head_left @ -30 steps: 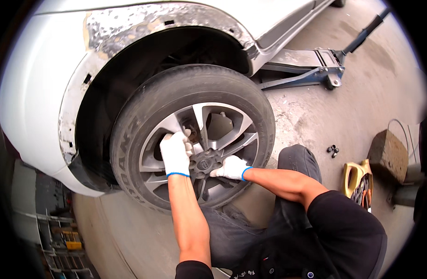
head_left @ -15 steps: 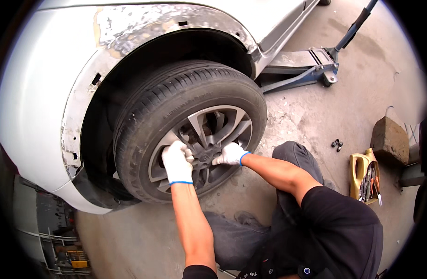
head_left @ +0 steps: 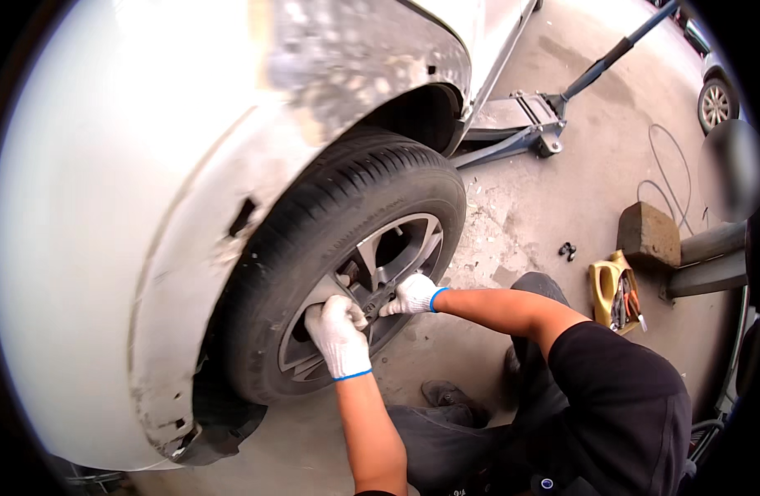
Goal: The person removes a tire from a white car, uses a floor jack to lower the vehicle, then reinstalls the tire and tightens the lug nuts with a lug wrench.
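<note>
A car wheel (head_left: 369,248) with a black tyre and grey two-tone alloy spokes sits in the arch of a white car (head_left: 140,207). Both my hands wear white knitted gloves with blue cuffs. My left hand (head_left: 339,332) is curled in at the left spokes, knuckles up, its fingertips partly hidden among them. On the other side of the hub, my right hand (head_left: 413,296) grips a right-hand spoke, its thumb pointing toward the centre cap. Whether either hand has a small part such as a lug nut cannot be seen.
A floor jack (head_left: 512,124) with a long blue handle reaches under the car. To the right stand a cut-open gold jug (head_left: 605,289) with hand tools, a brown block (head_left: 650,235) and small black sockets (head_left: 568,250). A cable (head_left: 676,165) loops over the concrete floor.
My view has tilted and shifted, so more fender shows at left and another car appears at far right. Both hands stay at the spokes, with little change in grip.
</note>
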Action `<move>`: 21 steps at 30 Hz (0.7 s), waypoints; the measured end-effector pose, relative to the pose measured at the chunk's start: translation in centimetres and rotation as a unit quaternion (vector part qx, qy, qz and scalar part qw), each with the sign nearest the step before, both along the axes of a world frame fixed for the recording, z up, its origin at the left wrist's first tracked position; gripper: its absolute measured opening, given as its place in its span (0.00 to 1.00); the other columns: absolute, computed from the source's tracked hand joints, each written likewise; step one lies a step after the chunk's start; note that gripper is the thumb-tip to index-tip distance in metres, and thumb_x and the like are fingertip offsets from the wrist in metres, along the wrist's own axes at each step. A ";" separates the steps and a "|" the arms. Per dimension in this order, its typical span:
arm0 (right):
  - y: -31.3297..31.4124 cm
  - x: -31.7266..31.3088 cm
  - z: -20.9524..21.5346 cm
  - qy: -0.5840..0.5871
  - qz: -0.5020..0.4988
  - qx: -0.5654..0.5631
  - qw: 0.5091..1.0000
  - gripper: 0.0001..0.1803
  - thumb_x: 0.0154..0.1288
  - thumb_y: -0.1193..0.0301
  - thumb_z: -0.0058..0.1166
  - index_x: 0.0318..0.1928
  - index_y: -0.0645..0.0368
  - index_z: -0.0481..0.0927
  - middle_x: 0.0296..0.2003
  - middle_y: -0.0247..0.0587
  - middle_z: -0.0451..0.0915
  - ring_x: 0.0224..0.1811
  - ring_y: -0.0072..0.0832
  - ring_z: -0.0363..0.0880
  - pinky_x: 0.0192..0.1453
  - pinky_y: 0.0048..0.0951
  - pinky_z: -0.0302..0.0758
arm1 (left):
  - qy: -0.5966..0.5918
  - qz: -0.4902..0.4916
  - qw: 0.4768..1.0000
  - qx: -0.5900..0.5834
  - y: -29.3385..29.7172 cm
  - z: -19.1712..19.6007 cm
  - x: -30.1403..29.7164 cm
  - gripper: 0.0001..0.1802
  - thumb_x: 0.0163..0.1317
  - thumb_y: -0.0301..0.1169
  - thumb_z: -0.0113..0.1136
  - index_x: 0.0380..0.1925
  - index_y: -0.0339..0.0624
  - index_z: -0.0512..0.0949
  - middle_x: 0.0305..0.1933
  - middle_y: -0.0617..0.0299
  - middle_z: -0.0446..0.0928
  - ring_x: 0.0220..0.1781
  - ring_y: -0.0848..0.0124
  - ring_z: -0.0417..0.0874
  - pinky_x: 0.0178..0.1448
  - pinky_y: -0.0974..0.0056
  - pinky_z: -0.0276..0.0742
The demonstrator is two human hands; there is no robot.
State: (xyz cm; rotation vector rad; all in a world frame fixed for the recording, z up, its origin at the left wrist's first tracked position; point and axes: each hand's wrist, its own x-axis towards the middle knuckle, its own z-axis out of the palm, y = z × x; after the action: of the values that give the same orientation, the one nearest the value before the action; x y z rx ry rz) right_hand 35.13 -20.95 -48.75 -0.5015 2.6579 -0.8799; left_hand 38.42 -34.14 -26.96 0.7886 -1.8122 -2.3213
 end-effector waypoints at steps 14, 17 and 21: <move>2.0 -0.8 0.4 -0.017 0.039 -0.135 0.990 0.44 0.47 0.27 0.55 0.27 0.63 0.86 0.27 0.58 0.83 0.32 0.52 0.83 0.38 0.45 0.78 | 0.017 -0.101 0.995 0.012 -3.9 -1.9 -1.0 0.18 0.53 0.21 0.50 0.12 0.48 0.55 0.14 0.67 0.52 0.14 0.74 0.49 0.18 0.68 0.51; 2.6 -1.2 -0.7 -0.002 0.036 -0.170 0.985 0.44 0.47 0.27 0.55 0.28 0.63 0.86 0.29 0.57 0.83 0.34 0.52 0.83 0.40 0.46 0.78 | -0.059 -0.129 0.988 -0.053 -3.3 -1.1 -1.6 0.18 0.52 0.22 0.51 0.11 0.47 0.55 0.13 0.66 0.54 0.14 0.73 0.52 0.17 0.68 0.53; 3.1 -1.3 -0.8 -0.025 0.054 -0.158 0.986 0.44 0.47 0.27 0.56 0.30 0.63 0.87 0.31 0.57 0.84 0.36 0.52 0.84 0.42 0.46 0.78 | -0.028 -0.094 0.995 0.007 -1.7 -2.3 -1.3 0.15 0.52 0.20 0.50 0.13 0.47 0.59 0.14 0.69 0.52 0.14 0.75 0.52 0.18 0.70 0.53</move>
State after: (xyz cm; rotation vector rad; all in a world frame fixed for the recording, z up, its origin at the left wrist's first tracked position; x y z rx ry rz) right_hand 33.79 -17.81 -49.60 -0.6791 2.4290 -1.2688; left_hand 37.16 -35.82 -29.29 0.7195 -1.9751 -2.4500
